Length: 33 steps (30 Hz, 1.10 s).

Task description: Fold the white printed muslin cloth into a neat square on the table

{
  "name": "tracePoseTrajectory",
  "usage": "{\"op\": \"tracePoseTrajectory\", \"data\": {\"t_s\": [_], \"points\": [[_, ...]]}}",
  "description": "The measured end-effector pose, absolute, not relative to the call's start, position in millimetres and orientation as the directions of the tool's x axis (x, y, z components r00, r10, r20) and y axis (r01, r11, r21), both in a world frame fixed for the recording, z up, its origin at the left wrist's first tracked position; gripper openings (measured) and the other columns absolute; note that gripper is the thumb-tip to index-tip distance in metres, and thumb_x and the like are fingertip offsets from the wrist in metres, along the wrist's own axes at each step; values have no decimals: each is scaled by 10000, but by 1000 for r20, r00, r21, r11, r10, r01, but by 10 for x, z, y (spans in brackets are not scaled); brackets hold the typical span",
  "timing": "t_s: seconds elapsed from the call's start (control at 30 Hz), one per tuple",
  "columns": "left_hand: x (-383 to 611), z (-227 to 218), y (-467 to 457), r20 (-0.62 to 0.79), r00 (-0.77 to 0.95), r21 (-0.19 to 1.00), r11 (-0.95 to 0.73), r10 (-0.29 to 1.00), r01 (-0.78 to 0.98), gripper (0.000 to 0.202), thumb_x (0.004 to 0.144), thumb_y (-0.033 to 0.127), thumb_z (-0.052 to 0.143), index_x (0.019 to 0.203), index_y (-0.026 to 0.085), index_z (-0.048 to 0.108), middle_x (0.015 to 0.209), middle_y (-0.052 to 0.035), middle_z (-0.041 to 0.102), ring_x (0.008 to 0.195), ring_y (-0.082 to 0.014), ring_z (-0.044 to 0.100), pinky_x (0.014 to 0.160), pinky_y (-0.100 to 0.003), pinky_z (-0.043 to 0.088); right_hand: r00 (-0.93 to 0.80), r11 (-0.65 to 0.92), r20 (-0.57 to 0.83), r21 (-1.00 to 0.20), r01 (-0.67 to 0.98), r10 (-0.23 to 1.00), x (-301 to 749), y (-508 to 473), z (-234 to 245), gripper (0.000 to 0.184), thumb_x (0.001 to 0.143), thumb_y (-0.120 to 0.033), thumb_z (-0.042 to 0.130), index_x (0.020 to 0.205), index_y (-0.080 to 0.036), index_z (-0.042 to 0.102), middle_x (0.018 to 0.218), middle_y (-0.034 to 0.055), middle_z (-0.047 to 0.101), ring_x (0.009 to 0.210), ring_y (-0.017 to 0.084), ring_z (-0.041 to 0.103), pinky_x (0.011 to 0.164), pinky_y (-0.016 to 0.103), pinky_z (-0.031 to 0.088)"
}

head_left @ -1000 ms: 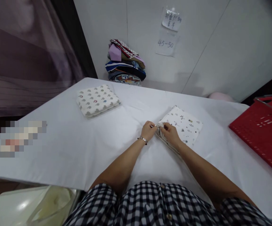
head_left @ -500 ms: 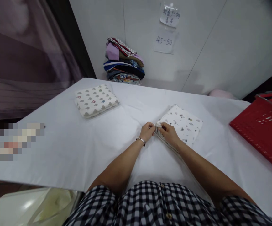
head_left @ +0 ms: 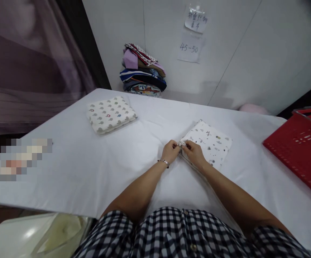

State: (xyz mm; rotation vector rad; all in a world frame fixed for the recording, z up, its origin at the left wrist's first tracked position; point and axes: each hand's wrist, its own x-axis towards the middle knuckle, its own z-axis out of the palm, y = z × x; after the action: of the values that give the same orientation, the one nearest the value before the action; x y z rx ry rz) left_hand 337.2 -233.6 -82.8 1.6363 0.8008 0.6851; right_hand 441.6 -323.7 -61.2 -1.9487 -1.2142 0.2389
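Observation:
A folded white cloth with small dark plant-like prints lies on the white-covered table, right of the middle. My left hand pinches the cloth's near left corner; a bracelet circles that wrist. Right beside it, my right hand grips the same corner, fingers closed on the gathered layers. The corner is bunched up between the fingertips, and my right hand hides part of the near edge. Farther left sits another folded cloth, white with grey rounded prints, touched by neither hand.
A red plastic basket stands at the right edge. Against the wall, beyond the table's far edge, rises a stack of folded fabrics. Paper signs hang on the wall. A pale bin or stool is at lower left.
Both hands stay at the cloth's corner with only slight finger movement. The left hand has turned a little against the corner. The whole view has shifted slightly.

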Motion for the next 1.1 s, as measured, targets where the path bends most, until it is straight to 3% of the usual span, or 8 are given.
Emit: {"op": "tracePoseTrajectory", "data": {"t_s": [0.1,0.3,0.47,0.63,0.73,0.87,0.97,1.1], "points": [[3365,-807,-2345,5,616,990,-89,788,105,20,675,180,519,680,180,500,559,61,490,498,-75,461,497,-193,377,496,-198,250,-702,685,831,4409,-3232,-592,155,772,-306,500,774,-186,599,667,-9,567,608,123,470,578,236,347],[3390,-799,-2342,-96,629,992,127,771,-5,141,676,161,554,816,163,540,610,54,522,453,-48,441,431,-166,364,500,-186,167,-793,580,850,4455,-3236,-636,186,773,-340,505,828,-190,600,593,-24,529,548,118,450,526,227,347],[3425,-849,-2319,-92,615,994,110,783,9,82,681,151,531,762,156,544,531,67,484,412,-52,417,402,-171,338,497,-168,102,-867,470,862,4469,-3245,-656,224,759,-390,535,830,-189,603,544,-42,485,479,98,401,467,216,324],[3453,-894,-2310,-103,570,993,113,815,17,114,688,159,520,801,163,536,568,63,507,414,-53,413,412,-178,336,609,-147,74,-941,305,790,4479,-3276,-630,264,751,-439,537,796,-182,580,524,-51,453,447,94,372,444,225,312],[3454,-911,-2302,-52,559,999,44,827,27,120,677,158,534,797,168,540,604,50,533,480,-64,458,467,-181,369,593,-198,127,-870,452,795,4456,-3268,-594,228,777,-399,508,786,-184,584,558,-36,486,498,107,411,493,232,335],[3446,-902,-2289,-24,542,999,7,840,35,94,660,138,542,749,167,541,639,36,550,565,-80,499,548,-197,406,446,-260,161,-623,737,880,4362,-3235,-478,149,770,-298,510,823,-187,596,742,10,591,664,134,495,611,243,353],[3441,-885,-2284,-51,540,999,36,840,37,105,647,106,528,734,163,546,637,34,547,585,-85,509,569,-202,414,394,-294,107,-497,816,913,4275,-3222,-384,182,748,-308,550,892,-201,582,873,30,607,749,151,518,619,240,336],[3432,-891,-2263,-31,543,999,5,839,50,115,644,108,535,742,162,563,636,33,550,589,-90,514,564,-203,408,428,-362,94,-388,848,899,4217,-3202,-359,172,766,-321,529,881,-197,561,893,48,605,765,168,525,597,247,316]]}}
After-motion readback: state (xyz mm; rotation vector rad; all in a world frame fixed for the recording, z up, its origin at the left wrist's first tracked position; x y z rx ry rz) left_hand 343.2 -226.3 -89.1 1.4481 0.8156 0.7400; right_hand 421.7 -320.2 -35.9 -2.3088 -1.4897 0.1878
